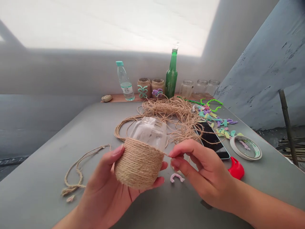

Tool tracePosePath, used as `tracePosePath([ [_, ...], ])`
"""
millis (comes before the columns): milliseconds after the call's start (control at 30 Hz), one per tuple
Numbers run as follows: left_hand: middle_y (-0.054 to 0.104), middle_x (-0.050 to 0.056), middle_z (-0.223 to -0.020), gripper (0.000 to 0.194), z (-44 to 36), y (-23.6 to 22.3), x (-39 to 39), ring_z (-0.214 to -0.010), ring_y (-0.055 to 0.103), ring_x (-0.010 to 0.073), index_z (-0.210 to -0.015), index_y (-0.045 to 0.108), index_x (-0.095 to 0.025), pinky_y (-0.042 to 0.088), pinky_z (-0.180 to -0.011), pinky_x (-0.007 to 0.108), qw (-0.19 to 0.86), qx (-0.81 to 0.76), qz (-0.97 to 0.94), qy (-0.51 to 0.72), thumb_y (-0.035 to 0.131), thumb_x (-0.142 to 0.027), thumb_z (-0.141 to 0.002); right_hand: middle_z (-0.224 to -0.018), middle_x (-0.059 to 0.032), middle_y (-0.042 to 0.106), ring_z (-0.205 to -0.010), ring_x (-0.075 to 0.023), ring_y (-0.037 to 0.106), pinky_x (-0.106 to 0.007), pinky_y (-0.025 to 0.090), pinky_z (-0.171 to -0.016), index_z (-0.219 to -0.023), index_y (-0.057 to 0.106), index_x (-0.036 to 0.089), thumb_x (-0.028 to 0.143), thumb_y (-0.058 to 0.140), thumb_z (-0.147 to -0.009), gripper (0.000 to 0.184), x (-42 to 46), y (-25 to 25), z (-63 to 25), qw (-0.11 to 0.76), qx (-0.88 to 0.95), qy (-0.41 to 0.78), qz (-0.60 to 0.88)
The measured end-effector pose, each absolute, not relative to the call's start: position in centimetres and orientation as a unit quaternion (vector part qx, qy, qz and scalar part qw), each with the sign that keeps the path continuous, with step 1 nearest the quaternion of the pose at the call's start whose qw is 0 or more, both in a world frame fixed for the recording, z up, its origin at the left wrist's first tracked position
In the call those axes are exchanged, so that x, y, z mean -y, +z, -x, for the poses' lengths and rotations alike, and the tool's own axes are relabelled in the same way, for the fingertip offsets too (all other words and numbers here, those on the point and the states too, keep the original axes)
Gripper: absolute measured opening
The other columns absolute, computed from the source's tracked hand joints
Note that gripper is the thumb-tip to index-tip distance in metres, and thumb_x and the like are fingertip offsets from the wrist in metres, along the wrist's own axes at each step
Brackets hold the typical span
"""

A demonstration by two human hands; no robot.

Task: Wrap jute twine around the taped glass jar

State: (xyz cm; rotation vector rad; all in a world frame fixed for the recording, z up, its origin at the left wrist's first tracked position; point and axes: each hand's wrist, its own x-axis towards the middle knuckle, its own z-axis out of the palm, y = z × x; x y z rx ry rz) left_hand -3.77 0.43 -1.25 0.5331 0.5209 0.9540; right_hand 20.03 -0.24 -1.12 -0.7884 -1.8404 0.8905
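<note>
My left hand (105,181) cradles a glass jar (140,152) from below, its fingers curving around the lower part. Tight rows of jute twine cover that lower part, while the upper glass stays bare and holds a pale reflection. My right hand (202,171) pinches a thin strand of twine (168,155) between thumb and forefinger, right at the wrapped edge. Behind the jar, a loose tangle of jute twine (166,109) spreads across the grey table (47,187) and partly covers a black smartphone (212,140).
Coloured pipe cleaner pieces (215,122), a tape roll (245,148) and a red plastic object (236,168) lie at right. A loose twine length (76,168) lies at left. Along the back ledge stand a water bottle (125,82), a green bottle (171,74) and several jars.
</note>
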Motion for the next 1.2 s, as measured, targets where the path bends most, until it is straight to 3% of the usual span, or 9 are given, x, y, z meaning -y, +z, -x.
tracePosePath([
  [133,0.085,0.017,-0.119,0.043,3.8,-1.5,-0.4,-0.117,0.078,0.043,-0.12,0.083,-0.022,0.069,-0.089,0.051,0.836,-0.224,-0.254,0.432,0.07,-0.052,-0.093,-0.104,-0.0051,0.075,-0.092,-0.0152,0.07,-0.028,0.057,-0.083,-0.126,0.066,0.019,0.003,0.059,-0.102,0.029,-0.1,-1.3,-20.2,0.459,0.793,0.292,0.273],
  [300,0.085,0.012,-0.124,0.043,4.3,-2.3,0.2,-0.114,0.079,0.0367,-0.126,0.08,-0.025,0.069,-0.089,0.048,0.833,-0.227,-0.263,0.43,0.071,-0.052,-0.095,-0.102,-0.0057,0.074,-0.089,-0.0155,0.066,-0.028,0.056,-0.079,-0.129,0.065,0.017,-0.002,0.057,-0.101,0.035,-0.1,-1.2,-20.3,0.456,0.811,0.273,0.244],
  [433,0.088,0.011,-0.109,0.042,4.1,-2.3,0.0,-0.098,0.083,0.0326,-0.12,0.084,-0.026,0.07,-0.078,0.037,0.815,-0.247,-0.279,0.444,0.075,-0.054,-0.09,-0.099,-0.0048,0.071,-0.085,-0.0146,0.062,-0.028,0.056,-0.077,-0.131,0.065,0.016,-0.003,0.056,-0.099,0.038,0.0,-1.1,-20.4,0.473,0.809,0.251,0.242],
  [567,0.089,0.01,-0.101,0.039,4.0,-2.1,-0.4,-0.088,0.084,0.0326,-0.112,0.086,-0.026,0.07,-0.073,0.037,0.819,-0.245,-0.262,0.448,0.074,-0.056,-0.089,-0.103,-0.0087,0.069,-0.088,-0.0143,0.066,-0.025,0.059,-0.078,-0.133,0.069,0.011,-0.005,0.055,-0.097,0.041,0.0,-0.9,-20.4,0.47,0.817,0.238,0.236],
  [767,0.086,0.01,-0.119,0.05,4.3,-2.2,0.0,-0.104,0.082,0.0308,-0.125,0.081,-0.024,0.07,-0.087,0.039,0.834,-0.207,-0.272,0.434,0.076,-0.059,-0.09,-0.105,-0.0104,0.069,-0.092,-0.0138,0.067,-0.023,0.061,-0.084,-0.134,0.07,0.006,-0.007,0.054,-0.096,0.044,0.1,-0.8,-20.3,0.478,0.818,0.219,0.234],
  [867,0.085,0.007,-0.125,0.035,4.2,-2.2,0.0,-0.109,0.081,0.0274,-0.125,0.08,-0.03,0.069,-0.092,0.041,0.828,-0.189,-0.275,0.451,0.078,-0.044,-0.093,-0.108,-0.0094,0.069,-0.095,-0.013,0.067,-0.022,0.061,-0.09,-0.138,0.069,0.006,-0.009,0.054,-0.095,0.047,0.1,-0.8,-20.3,0.485,0.816,0.213,0.232],
  [933,0.086,0.009,-0.121,0.03,4.0,-2.0,-0.2,-0.108,0.082,0.0299,-0.123,0.082,-0.027,0.07,-0.09,0.043,0.829,-0.192,-0.262,0.455,0.076,-0.039,-0.095,-0.111,-0.0099,0.07,-0.1,-0.0133,0.068,-0.022,0.061,-0.094,-0.142,0.067,0.006,-0.009,0.053,-0.096,0.05,0.0,-0.9,-20.3,0.478,0.822,0.207,0.229],
  [1067,0.087,0.018,-0.109,0.041,4.1,-1.6,-0.5,-0.095,0.083,0.0362,-0.118,0.082,-0.017,0.069,-0.081,0.044,0.841,-0.207,-0.224,0.447,0.069,-0.048,-0.095,-0.121,-0.0133,0.072,-0.113,-0.0144,0.068,-0.022,0.058,-0.103,-0.142,0.067,0.003,-0.01,0.05,-0.097,0.05,-0.1,-1.0,-20.4,0.462,0.839,0.189,0.218],
  [1200,0.086,0.014,-0.108,0.034,4.3,-1.6,-0.4,-0.089,0.08,0.0345,-0.112,0.081,-0.024,0.069,-0.071,0.047,0.815,-0.245,-0.204,0.484,0.068,-0.048,-0.093,-0.126,-0.016,0.069,-0.117,-0.0143,0.068,-0.02,0.057,-0.106,-0.137,0.07,0.0,-0.01,0.049,-0.096,0.047,0.1,-1.0,-20.6,0.456,0.844,0.177,0.219],
])
